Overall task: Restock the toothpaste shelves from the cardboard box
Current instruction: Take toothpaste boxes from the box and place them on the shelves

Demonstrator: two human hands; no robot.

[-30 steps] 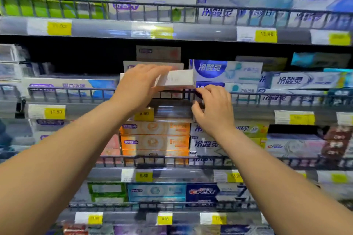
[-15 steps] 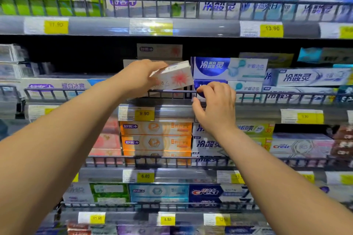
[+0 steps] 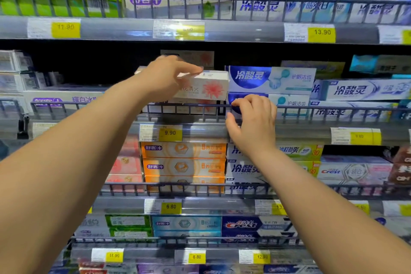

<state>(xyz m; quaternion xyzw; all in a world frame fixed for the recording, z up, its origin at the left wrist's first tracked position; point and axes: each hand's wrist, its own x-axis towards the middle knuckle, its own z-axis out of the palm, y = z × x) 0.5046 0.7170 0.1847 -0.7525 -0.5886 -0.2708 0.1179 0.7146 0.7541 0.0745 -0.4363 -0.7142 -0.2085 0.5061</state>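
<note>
The toothpaste box [image 3: 208, 89] is white, with a red flower burst on its front face. Its long axis runs left to right, parallel to the wire rail [image 3: 333, 110], with the printed face outward, and it sits just left of the blue-and-white boxes [image 3: 273, 79]. The left hand [image 3: 163, 77] grips its left end, and the right hand [image 3: 253, 124] curls its fingers over the rail.

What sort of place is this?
Probably a supermarket or drugstore aisle: wire-fronted shelves stacked with toothpaste boxes, yellow price tags along each shelf edge, and a left hand holding a white box there.
</note>
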